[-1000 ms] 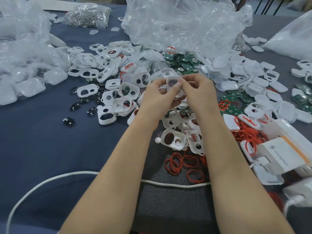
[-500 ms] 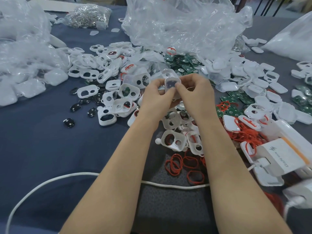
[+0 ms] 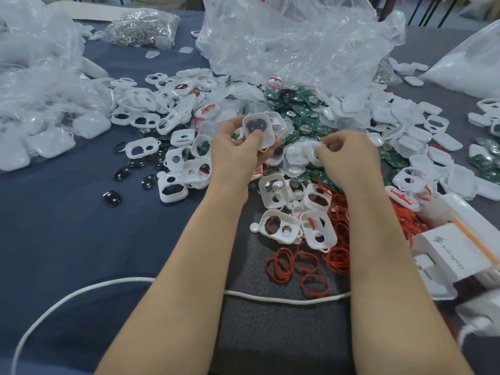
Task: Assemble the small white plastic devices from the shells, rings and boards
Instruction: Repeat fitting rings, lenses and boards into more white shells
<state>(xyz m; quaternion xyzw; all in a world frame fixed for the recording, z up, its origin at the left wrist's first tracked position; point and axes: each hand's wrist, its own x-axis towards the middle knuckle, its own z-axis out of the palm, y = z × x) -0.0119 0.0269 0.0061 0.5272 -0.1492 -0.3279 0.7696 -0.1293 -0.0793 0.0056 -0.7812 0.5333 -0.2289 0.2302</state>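
— Anything hidden or hard to make out?

— Plenty. Could not tell whether the right hand (image 3: 349, 155) pinched anything, with its fingertips (image 3: 328, 144) curled down into the heap of shells (image 3: 300, 155) and covering whatever lay beneath. Could not read the contents of the clear plastic bag (image 3: 297, 39) behind either. Lost part of the white charger box (image 3: 454, 255) past the right edge.

— And the pose of the hands?

— Reached forward with both forearms from the bottom edge, near each other but apart. Gripped a white shell (image 3: 258, 128) in the left hand (image 3: 235, 152), raised just above the pile, face tilted towards the camera, thumb laid across its lower half. Kept the right hand lower, knuckles up, fingers well bent.

— Materials and shapes?

— Glossy white plastic for the held shell, a rounded rectangle with a dark insert showing in its opening. More of the same all around, many with two cut-outs. Small flat green boards (image 3: 303, 106) piled between heap and bag. Thin oval red rings (image 3: 284, 263), rubbery-looking, strewn over a grey textured mat (image 3: 284, 342) between the forearms. Black glossy ovals (image 3: 123, 173) scattered to the left on the dark blue cloth (image 3: 67, 239). White cable (image 3: 284, 300) looped across the near side, passing beneath both forearms.
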